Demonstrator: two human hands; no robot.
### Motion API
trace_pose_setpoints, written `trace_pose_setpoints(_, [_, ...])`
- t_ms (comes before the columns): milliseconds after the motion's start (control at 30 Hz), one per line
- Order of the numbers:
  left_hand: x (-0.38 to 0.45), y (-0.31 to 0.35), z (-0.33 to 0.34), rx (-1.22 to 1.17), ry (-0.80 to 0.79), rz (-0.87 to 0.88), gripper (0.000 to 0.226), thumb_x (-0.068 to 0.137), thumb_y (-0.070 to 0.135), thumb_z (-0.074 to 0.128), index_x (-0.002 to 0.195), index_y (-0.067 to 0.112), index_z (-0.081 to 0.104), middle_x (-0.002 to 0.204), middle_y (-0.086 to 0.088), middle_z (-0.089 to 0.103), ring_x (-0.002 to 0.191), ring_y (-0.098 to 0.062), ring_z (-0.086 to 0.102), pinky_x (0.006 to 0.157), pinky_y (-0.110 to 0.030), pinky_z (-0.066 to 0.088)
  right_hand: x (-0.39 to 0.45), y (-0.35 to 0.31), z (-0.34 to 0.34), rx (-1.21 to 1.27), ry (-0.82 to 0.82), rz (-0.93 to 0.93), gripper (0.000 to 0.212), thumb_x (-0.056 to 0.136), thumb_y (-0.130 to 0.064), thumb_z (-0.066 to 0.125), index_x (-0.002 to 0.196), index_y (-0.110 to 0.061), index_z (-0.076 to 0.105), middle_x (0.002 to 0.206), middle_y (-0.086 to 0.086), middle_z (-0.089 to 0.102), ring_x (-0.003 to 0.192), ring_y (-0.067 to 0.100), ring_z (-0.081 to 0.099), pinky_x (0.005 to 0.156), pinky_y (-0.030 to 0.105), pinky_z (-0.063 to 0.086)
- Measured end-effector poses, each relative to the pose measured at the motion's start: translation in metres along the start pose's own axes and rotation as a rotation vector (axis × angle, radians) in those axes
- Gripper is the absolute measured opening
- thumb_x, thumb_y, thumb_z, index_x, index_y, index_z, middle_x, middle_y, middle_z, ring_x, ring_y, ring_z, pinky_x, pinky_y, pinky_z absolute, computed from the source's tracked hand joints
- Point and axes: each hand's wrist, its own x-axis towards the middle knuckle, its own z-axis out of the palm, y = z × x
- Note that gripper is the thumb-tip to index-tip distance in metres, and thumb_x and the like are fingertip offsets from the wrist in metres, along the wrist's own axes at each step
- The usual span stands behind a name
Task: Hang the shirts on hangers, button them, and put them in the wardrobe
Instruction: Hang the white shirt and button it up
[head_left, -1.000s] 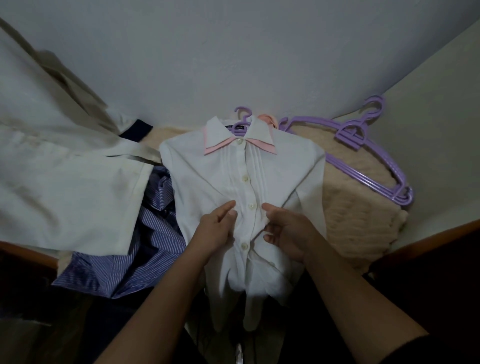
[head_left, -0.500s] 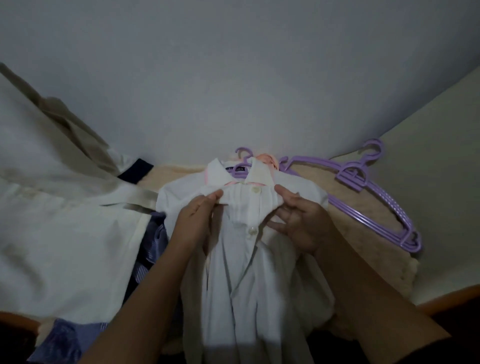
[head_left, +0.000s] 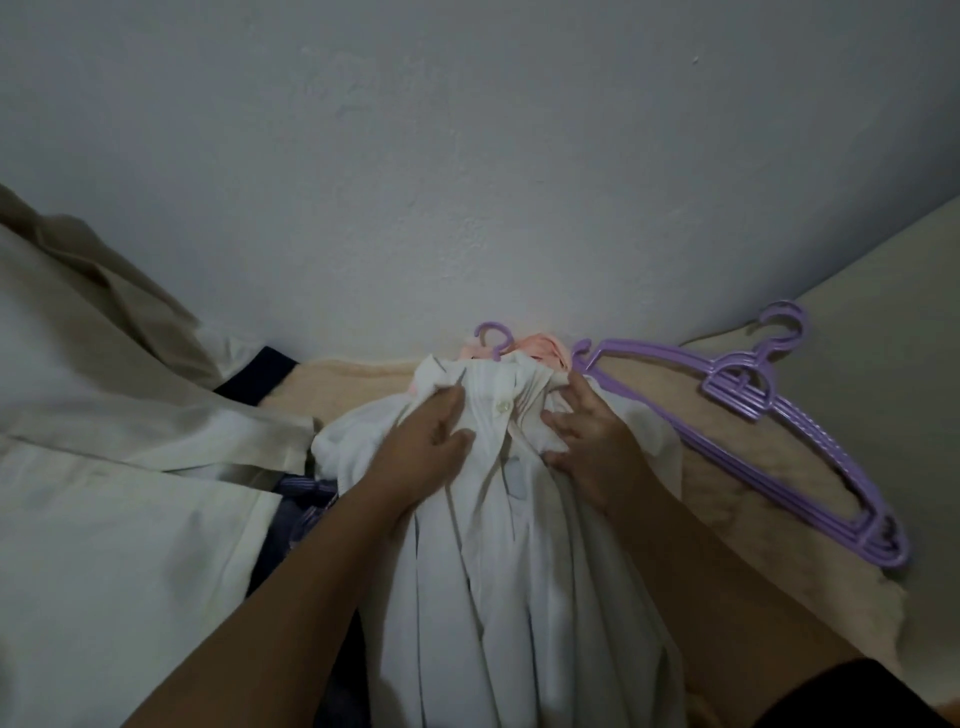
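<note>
A white shirt (head_left: 498, 545) with a pink-edged collar lies on a purple hanger, whose hook (head_left: 491, 335) pokes out above the collar. The shirt's front is bunched up toward the collar and its lower part drapes toward me. My left hand (head_left: 423, 441) grips the gathered fabric left of the button placket. My right hand (head_left: 592, 436) grips the fabric on the right side. One white button (head_left: 502, 408) shows between my hands.
A stack of spare purple hangers (head_left: 769, 410) lies to the right on a beige blanket (head_left: 737, 457). A cream shirt (head_left: 130, 493) spreads across the left, with a blue striped shirt (head_left: 301, 493) partly under it. A grey wall stands just behind.
Both hands have moved up from the shirt's middle to just below the collar, gathering the front fabric upward. The collar is now mostly covered by bunched cloth.
</note>
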Motion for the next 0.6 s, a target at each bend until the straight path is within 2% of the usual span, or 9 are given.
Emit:
trace_pose_setpoints(67, [-0.011, 0.003, 0.003, -0.028, 0.116, 0.051, 0.053, 0.091, 0.015, 0.060, 0.142, 0.017, 0.044, 0.137, 0.015, 0.042, 0.124, 0.005, 0.032, 0.099, -0.008, 0.022, -0.012, 0.007, -0.002, 0.029, 0.077, -0.042, 0.055, 0.093, -0.002, 0.051, 0.142, -0.025, 0.036, 0.136, -0.002, 0.046, 0.125, 0.022, 0.049, 0.093, 0.037, 0.047])
trace_pose_setpoints(167, [-0.035, 0.015, 0.005, -0.080, 0.310, 0.118, 0.039, 0.086, 0.011, 0.066, 0.123, 0.021, 0.061, 0.119, 0.020, 0.053, 0.107, 0.012, 0.049, 0.087, 0.000, 0.032, -0.032, 0.021, -0.008, 0.007, 0.121, -0.090, 0.053, 0.093, -0.005, 0.052, 0.142, -0.023, 0.039, 0.139, -0.005, 0.047, 0.116, 0.015, 0.056, 0.096, 0.036, 0.050])
trace_pose_setpoints(267, [-0.069, 0.029, 0.015, -0.205, 0.413, 0.133, 0.028, 0.084, 0.007, 0.068, 0.104, 0.027, 0.064, 0.104, 0.025, 0.058, 0.096, 0.022, 0.050, 0.082, 0.003, 0.035, -0.051, 0.036, -0.010, 0.030, 0.125, -0.052, 0.052, 0.091, -0.012, 0.058, 0.137, -0.031, 0.045, 0.135, -0.011, 0.051, 0.116, 0.011, 0.055, 0.101, 0.037, 0.046])
trace_pose_setpoints(367, [-0.104, 0.033, 0.034, -0.281, 0.475, 0.168, 0.025, 0.082, 0.001, 0.069, 0.090, 0.024, 0.067, 0.094, 0.016, 0.063, 0.089, 0.010, 0.059, 0.080, -0.005, 0.044, -0.073, 0.046, -0.011, -0.039, 0.156, -0.060, 0.047, 0.090, -0.015, 0.060, 0.132, -0.034, 0.050, 0.121, -0.021, 0.055, 0.117, 0.005, 0.053, 0.103, 0.030, 0.043])
trace_pose_setpoints(433, [-0.123, 0.028, 0.048, -0.275, 0.471, 0.218, 0.014, 0.082, 0.004, 0.069, 0.085, 0.018, 0.070, 0.092, 0.011, 0.066, 0.088, 0.004, 0.062, 0.079, -0.009, 0.047, -0.087, 0.053, -0.011, -0.012, 0.164, -0.054, 0.041, 0.092, -0.010, 0.057, 0.126, -0.032, 0.054, 0.119, -0.017, 0.058, 0.112, 0.003, 0.056, 0.096, 0.023, 0.046])
trace_pose_setpoints(467, [-0.131, 0.025, 0.055, -0.254, 0.444, 0.240, 0.007, 0.082, 0.013, 0.067, 0.085, 0.019, 0.071, 0.094, 0.012, 0.067, 0.091, 0.003, 0.062, 0.081, -0.011, 0.048, -0.093, 0.056, -0.012, 0.015, 0.162, -0.039, 0.037, 0.092, -0.008, 0.056, 0.120, -0.032, 0.056, 0.120, -0.012, 0.061, 0.109, 0.004, 0.059, 0.091, 0.021, 0.047])
trace_pose_setpoints(533, [-0.142, 0.022, 0.062, -0.171, 0.351, 0.234, 0.015, 0.081, 0.032, 0.059, 0.088, 0.028, 0.071, 0.104, 0.020, 0.064, 0.101, 0.008, 0.058, 0.089, -0.008, 0.043, -0.100, 0.060, -0.010, 0.098, 0.154, 0.015, 0.033, 0.093, -0.002, 0.050, 0.114, -0.026, 0.058, 0.115, -0.002, 0.065, 0.098, 0.008, 0.063, 0.079, 0.019, 0.051])
trace_pose_setpoints(600, [-0.146, 0.019, 0.064, -0.072, 0.240, 0.180, 0.027, 0.082, 0.039, 0.055, 0.100, 0.030, 0.073, 0.117, 0.022, 0.058, 0.108, 0.014, 0.050, 0.095, -0.003, 0.034, -0.104, 0.057, -0.007, 0.210, 0.147, 0.073, 0.032, 0.094, 0.002, 0.045, 0.117, -0.016, 0.056, 0.108, 0.006, 0.066, 0.087, 0.013, 0.066, 0.066, 0.018, 0.053])
